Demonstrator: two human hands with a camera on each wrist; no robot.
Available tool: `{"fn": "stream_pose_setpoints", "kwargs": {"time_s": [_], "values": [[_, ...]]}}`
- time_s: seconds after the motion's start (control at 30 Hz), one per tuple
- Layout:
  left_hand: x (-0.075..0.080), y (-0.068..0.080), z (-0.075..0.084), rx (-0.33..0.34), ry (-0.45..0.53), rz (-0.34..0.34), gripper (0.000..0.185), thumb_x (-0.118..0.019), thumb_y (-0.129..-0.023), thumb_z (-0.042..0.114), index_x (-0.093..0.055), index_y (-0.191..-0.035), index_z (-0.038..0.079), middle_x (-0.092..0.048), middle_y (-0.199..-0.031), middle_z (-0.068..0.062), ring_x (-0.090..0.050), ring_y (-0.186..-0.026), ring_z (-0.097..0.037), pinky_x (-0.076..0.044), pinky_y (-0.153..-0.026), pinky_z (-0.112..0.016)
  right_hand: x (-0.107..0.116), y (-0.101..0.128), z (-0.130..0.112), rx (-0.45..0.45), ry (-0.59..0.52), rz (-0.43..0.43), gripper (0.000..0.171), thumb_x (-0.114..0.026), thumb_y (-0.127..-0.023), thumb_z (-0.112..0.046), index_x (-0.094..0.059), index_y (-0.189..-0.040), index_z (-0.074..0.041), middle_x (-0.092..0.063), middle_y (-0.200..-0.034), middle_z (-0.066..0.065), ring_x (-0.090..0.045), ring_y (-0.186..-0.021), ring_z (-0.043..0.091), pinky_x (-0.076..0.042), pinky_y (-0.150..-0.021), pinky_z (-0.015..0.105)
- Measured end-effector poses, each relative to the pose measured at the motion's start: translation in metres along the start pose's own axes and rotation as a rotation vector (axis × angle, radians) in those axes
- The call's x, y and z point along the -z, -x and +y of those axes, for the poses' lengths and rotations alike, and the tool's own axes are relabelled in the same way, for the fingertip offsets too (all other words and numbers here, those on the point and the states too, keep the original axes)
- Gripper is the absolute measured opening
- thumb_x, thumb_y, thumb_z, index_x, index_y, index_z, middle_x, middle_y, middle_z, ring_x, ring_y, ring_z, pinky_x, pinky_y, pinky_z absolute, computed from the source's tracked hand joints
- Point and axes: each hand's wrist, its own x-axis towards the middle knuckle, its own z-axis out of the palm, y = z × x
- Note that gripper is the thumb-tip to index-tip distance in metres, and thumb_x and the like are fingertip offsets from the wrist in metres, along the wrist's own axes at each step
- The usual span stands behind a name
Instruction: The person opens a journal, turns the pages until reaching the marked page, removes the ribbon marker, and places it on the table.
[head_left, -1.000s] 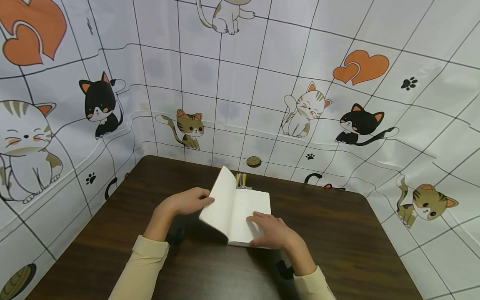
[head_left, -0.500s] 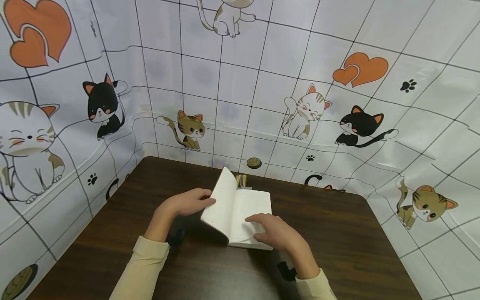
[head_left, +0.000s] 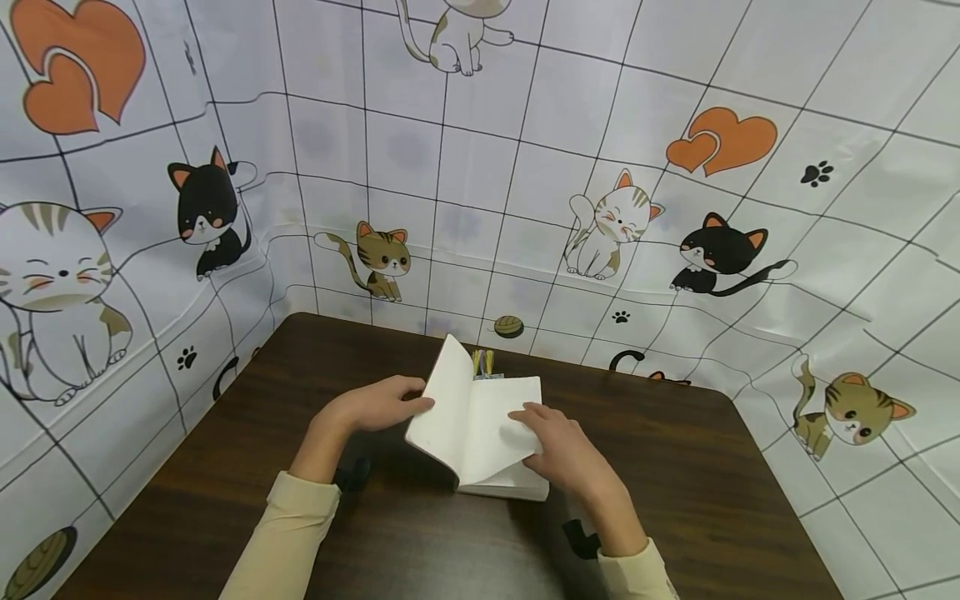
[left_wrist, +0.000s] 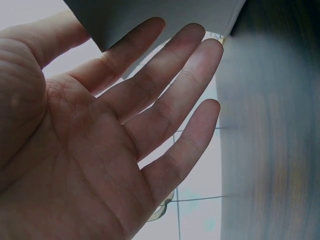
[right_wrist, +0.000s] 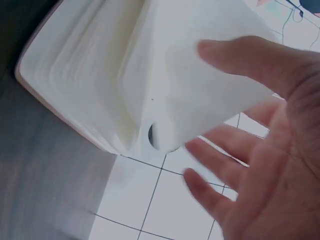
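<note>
Two holds: right hand (head_left: 568, 457) on a lifted page (head_left: 492, 427), left hand (head_left: 367, 404) on the raised left half of a notebook (head_left: 461, 433)
Right-hand grip: narrow, page pinched at its right edge with thumb underneath and fingertips on top, remaining fingers loosely spread
Left-hand grip: narrow at the thumb, laid over the left edge, fingers nearly straight behind the cover (left_wrist: 112, 20)
Page from the hands: directly left of the right hand and touching, near right corner raised off the leaves below; left hand farther, across the spine
Notebook: spread between both hands, long axis running near to far, left half tilted up, right half lying on the table (head_left: 697, 483)
Beyond the notebook: small bundle of yellow-and-grey strips (head_left: 483, 364) just past the far edge, contact unclear
Far side: cat-print wall covering (head_left: 465, 150)
</note>
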Motion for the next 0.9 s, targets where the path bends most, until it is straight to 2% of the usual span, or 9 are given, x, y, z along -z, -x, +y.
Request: {"fn": "stream_pose_setpoints", "kwargs": {"time_s": [0.13,0.23,0.37,0.47,0.53,0.67,0.77,0.9], "values": [[0.000,0.000,-0.001,0.006,0.000,0.005,0.036,-0.053,-0.114,0.030,-0.064,-0.133,0.001,-0.068,-0.115,-0.009,-0.061,-0.106,-0.023,-0.053,-0.097,-0.046,-0.003,-0.003,0.000,-0.062,0.022,0.130,0.078,-0.086,-0.088,-0.009,-0.053,-0.157,-0.017,-0.045,-0.168,0.016,-0.050,-0.148,0.043,-0.041,-0.113,0.070],[0.000,0.000,0.000,0.007,-0.004,0.007,0.035,-0.053,-0.114,0.029,-0.065,-0.132,0.002,-0.068,-0.113,-0.008,-0.060,-0.104,-0.022,-0.053,-0.095,-0.045,-0.007,-0.005,-0.002,-0.115,0.035,0.215,0.086,-0.087,-0.090,-0.022,-0.044,-0.164,-0.016,-0.044,-0.169,0.016,-0.050,-0.148,0.042,-0.042,-0.113,0.068],[0.000,0.000,0.001,0.012,-0.012,0.006,0.038,-0.053,-0.114,0.031,-0.064,-0.134,0.001,-0.068,-0.118,-0.010,-0.061,-0.109,-0.024,-0.053,-0.099,-0.048,-0.017,-0.009,-0.005,-0.150,0.034,0.250,0.089,-0.083,-0.095,-0.039,-0.038,-0.166,-0.009,-0.049,-0.165,0.017,-0.050,-0.149,0.040,-0.038,-0.118,0.065],[0.000,0.001,0.001,0.023,-0.026,0.004,0.046,-0.051,-0.114,0.034,-0.059,-0.143,-0.001,-0.067,-0.134,-0.016,-0.062,-0.124,-0.030,-0.051,-0.107,-0.055,-0.024,-0.011,-0.010,-0.125,0.044,0.225,0.078,-0.076,-0.100,-0.041,-0.045,-0.162,-0.006,-0.055,-0.160,0.017,-0.050,-0.150,0.039,-0.032,-0.124,0.064],[-0.001,0.002,0.001,0.028,-0.036,0.008,0.052,-0.050,-0.115,0.036,-0.054,-0.149,-0.003,-0.062,-0.145,-0.020,-0.059,-0.134,-0.035,-0.048,-0.113,-0.059,-0.029,-0.011,-0.013,-0.097,0.051,0.197,0.068,-0.073,-0.102,-0.042,-0.052,-0.158,-0.009,-0.058,-0.158,0.014,-0.050,-0.150,0.038,-0.026,-0.127,0.065],[-0.004,0.001,0.000,0.062,-0.023,0.026,0.057,-0.050,-0.114,0.039,-0.050,-0.152,-0.003,-0.059,-0.149,-0.022,-0.058,-0.136,-0.037,-0.047,-0.114,-0.060,-0.039,-0.011,-0.021,-0.046,0.017,0.109,0.061,-0.067,-0.105,-0.046,-0.054,-0.157,-0.017,-0.059,-0.158,0.007,-0.045,-0.154,0.035,-0.014,-0.129,0.069],[-0.007,0.001,-0.002,0.075,-0.014,0.035,0.058,-0.050,-0.114,0.041,-0.049,-0.151,-0.003,-0.059,-0.148,-0.022,-0.059,-0.134,-0.038,-0.048,-0.113,-0.061,-0.046,-0.012,-0.024,0.007,-0.025,0.040,0.063,-0.065,-0.106,-0.048,-0.050,-0.161,-0.020,-0.059,-0.158,0.007,-0.044,-0.155,0.036,-0.015,-0.128,0.070],[-0.006,0.003,-0.004,0.057,-0.003,0.025,0.060,-0.048,-0.114,0.043,-0.050,-0.153,-0.004,-0.059,-0.150,-0.024,-0.058,-0.138,-0.040,-0.047,-0.114,-0.063,-0.052,-0.013,-0.029,0.072,-0.054,-0.020,0.064,-0.064,-0.107,-0.047,-0.046,-0.163,-0.021,-0.060,-0.157,0.009,-0.049,-0.151,0.036,-0.024,-0.126,0.069]]}}
